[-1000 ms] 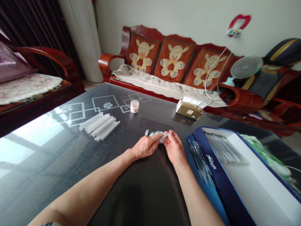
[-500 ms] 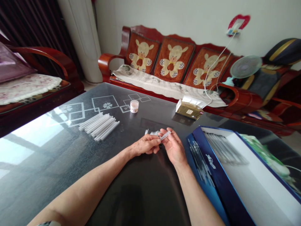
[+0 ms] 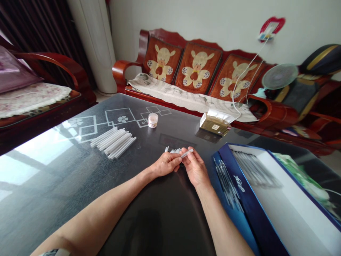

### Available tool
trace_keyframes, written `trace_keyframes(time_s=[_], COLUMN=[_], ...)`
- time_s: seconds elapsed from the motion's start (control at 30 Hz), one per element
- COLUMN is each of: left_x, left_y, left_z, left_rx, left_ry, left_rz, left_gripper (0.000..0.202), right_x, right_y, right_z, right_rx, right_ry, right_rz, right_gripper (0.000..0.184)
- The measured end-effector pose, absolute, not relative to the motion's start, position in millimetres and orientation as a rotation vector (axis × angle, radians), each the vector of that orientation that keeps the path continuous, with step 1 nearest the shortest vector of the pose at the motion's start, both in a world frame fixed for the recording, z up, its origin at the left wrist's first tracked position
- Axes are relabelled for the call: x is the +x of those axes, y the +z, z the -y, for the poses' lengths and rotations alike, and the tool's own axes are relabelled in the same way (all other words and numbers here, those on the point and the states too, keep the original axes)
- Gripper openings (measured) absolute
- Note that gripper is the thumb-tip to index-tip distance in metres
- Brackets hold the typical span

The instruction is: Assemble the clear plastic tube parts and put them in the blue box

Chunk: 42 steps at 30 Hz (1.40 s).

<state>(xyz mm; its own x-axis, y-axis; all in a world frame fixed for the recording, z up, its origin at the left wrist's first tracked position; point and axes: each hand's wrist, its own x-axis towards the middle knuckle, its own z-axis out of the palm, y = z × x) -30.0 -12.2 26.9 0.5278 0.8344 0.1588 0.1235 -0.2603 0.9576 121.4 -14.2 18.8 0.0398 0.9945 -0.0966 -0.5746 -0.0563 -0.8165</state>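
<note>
My right hand (image 3: 195, 167) pinches a short white tube piece (image 3: 187, 153) between thumb and fingers, just above the dark glass table (image 3: 80, 185). My left hand (image 3: 165, 164) rests on the table right beside it, fingers curled, its fingertips touching the same piece or something small I cannot make out. A little heap of small white pieces (image 3: 173, 150) lies just behind both hands. A bundle of long white tubes (image 3: 114, 140) lies on the table to the far left.
An open blue box (image 3: 253, 199) with thin clear sticks stands at the right. A small white jar (image 3: 152, 120) and a tissue box (image 3: 214, 124) sit farther back. A red wooden sofa (image 3: 197, 71) runs behind the table; a small fan (image 3: 278, 76) stands at the right.
My right hand lifted the short white piece up off the heap and turned slightly; my left hand drew back a little and curled closer to the table.
</note>
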Motion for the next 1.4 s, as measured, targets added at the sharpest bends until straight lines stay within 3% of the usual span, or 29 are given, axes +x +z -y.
trace_keyframes(time_s=[0.2,0.57,1.17,1.4], left_x=[-28,-24,-23,-25], left_y=[23,12,5,11], left_z=[19,25,25,21], left_rx=[2.243,2.611,2.685,2.606], left_ry=[0.911,0.705,0.769,0.955], left_rz=[-1.15,-1.491,-1.588,-1.536], left_gripper=[0.031,0.028,0.031,0.028], right_x=[119,113,112,117], right_y=[17,19,20,21], right_z=[15,19,20,19], right_rx=[-0.879,-0.901,-0.934,-0.921], right_ry=[1.423,1.376,1.356,1.249], right_rz=[0.649,0.675,0.692,0.857], right_gripper=[0.038,0.039,0.038,0.037])
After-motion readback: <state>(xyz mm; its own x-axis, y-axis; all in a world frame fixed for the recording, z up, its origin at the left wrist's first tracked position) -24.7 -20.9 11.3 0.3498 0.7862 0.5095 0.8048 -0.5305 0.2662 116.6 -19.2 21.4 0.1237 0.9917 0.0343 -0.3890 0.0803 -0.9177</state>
